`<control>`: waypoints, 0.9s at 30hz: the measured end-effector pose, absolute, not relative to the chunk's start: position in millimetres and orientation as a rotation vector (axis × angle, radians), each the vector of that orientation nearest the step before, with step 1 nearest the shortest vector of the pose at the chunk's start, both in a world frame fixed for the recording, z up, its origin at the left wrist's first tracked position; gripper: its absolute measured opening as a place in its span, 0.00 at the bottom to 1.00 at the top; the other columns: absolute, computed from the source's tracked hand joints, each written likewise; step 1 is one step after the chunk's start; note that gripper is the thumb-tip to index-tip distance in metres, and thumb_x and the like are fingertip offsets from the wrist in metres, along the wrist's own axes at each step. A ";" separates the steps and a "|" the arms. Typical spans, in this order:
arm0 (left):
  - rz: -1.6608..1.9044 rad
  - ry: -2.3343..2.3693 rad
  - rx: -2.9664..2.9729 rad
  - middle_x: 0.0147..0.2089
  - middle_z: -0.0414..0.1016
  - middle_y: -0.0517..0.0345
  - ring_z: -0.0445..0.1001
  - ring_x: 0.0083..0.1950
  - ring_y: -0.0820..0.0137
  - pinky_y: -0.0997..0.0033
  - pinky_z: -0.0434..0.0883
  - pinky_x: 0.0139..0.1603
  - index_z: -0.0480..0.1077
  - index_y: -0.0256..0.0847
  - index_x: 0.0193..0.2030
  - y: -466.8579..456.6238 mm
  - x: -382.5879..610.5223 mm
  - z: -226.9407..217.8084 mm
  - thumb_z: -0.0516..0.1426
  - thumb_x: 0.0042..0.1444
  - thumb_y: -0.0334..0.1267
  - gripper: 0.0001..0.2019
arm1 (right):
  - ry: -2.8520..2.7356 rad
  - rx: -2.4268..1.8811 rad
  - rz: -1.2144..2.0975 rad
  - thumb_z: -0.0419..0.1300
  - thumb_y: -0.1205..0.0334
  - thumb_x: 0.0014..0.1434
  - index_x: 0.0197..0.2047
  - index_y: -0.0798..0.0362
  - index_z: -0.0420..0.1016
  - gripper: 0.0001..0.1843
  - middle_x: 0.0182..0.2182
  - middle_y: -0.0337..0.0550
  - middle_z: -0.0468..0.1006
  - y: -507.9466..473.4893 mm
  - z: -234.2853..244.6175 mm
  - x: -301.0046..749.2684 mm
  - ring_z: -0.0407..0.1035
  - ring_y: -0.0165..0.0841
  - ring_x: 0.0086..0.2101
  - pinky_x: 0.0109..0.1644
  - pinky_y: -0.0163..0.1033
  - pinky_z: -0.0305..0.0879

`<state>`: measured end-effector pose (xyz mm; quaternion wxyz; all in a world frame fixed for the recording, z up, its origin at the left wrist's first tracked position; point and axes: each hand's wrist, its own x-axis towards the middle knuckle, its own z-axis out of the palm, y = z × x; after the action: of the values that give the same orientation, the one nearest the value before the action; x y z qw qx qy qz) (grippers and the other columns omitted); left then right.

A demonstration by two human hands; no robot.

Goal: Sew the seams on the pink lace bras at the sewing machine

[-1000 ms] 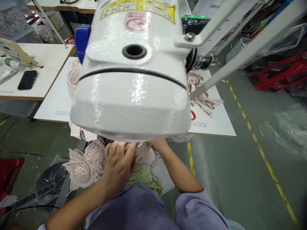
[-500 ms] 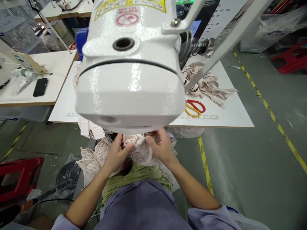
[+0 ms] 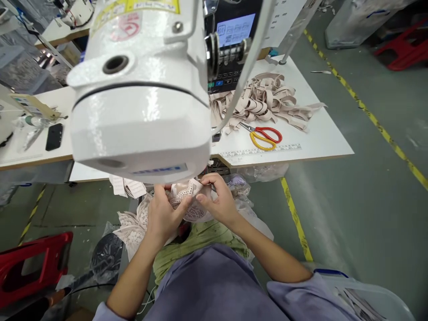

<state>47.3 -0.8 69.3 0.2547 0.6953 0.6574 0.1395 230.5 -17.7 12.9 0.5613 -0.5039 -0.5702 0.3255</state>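
Note:
Below the head of a white sewing machine [image 3: 140,129], both hands work on a pale pink lace bra [image 3: 199,213]. My left hand [image 3: 163,216] grips its left side, thumb on top and fingers partly hidden under the machine head. On the other side, my right hand [image 3: 219,200] pinches the edge of the fabric between thumb and fingers, close to the needle area. A scalloped lace strip lies across the cup between the hands. More lace bra pieces [image 3: 133,227] hang beside my left forearm.
Scissors with red and yellow handles [image 3: 264,137] lie on the white table [image 3: 321,142], near a heap of beige straps [image 3: 264,100]. A control screen [image 3: 236,31] stands behind the machine. White labels [image 3: 127,186] are at the left, a red stool [image 3: 36,267] lower left, a plastic bin [image 3: 374,290] lower right.
My view has shifted, so the machine head sits further left and the screen and more straps show. Both hands stay on the bra; the lace strip between them shows more fully.

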 end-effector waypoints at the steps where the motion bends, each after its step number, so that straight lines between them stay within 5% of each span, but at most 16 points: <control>1: 0.372 1.799 1.898 0.36 0.71 0.56 0.74 0.34 0.61 0.67 0.64 0.33 0.59 0.42 0.50 -0.7 48.5 69.6 0.58 0.56 0.61 0.28 | -1.340 -1.189 0.771 0.62 0.46 0.62 0.45 0.50 0.68 0.18 0.42 0.46 0.71 -17.9 12.2 231.1 0.69 0.39 0.45 0.49 0.44 0.66; 15: 0.375 1.882 1.916 0.33 0.68 0.58 0.72 0.30 0.63 0.68 0.64 0.30 0.59 0.39 0.54 2.1 56.7 74.1 0.60 0.51 0.65 0.35 | -1.483 -1.217 0.697 0.57 0.34 0.61 0.53 0.51 0.69 0.31 0.45 0.51 0.75 -14.5 -4.7 248.6 0.70 0.42 0.45 0.48 0.45 0.68; 19: 0.453 1.681 1.698 0.35 0.73 0.57 0.74 0.34 0.63 0.67 0.69 0.35 0.60 0.40 0.55 7.1 40.3 67.7 0.59 0.55 0.62 0.32 | -1.698 -1.261 0.670 0.46 0.46 0.72 0.39 0.52 0.73 0.23 0.30 0.46 0.75 -27.9 -15.7 261.2 0.69 0.36 0.32 0.37 0.40 0.63; 23: 0.381 1.138 1.306 0.42 0.79 0.50 0.78 0.42 0.60 0.62 0.73 0.41 0.73 0.40 0.44 -13.4 24.3 57.1 0.57 0.58 0.60 0.23 | -2.046 -0.967 0.942 0.47 0.54 0.73 0.32 0.51 0.73 0.21 0.25 0.40 0.75 -75.5 -15.3 241.5 0.67 0.31 0.26 0.32 0.36 0.59; 27: 0.480 0.789 0.837 0.30 0.78 0.51 0.75 0.30 0.64 0.64 0.71 0.30 0.77 0.42 0.32 -28.4 18.4 58.7 0.68 0.50 0.52 0.15 | -2.215 -0.926 1.297 0.48 0.55 0.72 0.37 0.49 0.77 0.18 0.32 0.42 0.80 -123.5 -27.7 232.6 0.74 0.35 0.32 0.35 0.36 0.66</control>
<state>18.4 -28.4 58.7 0.8121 0.3918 0.3694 0.2249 232.6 -123.5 -27.7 0.2048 -0.3320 -0.7945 0.4653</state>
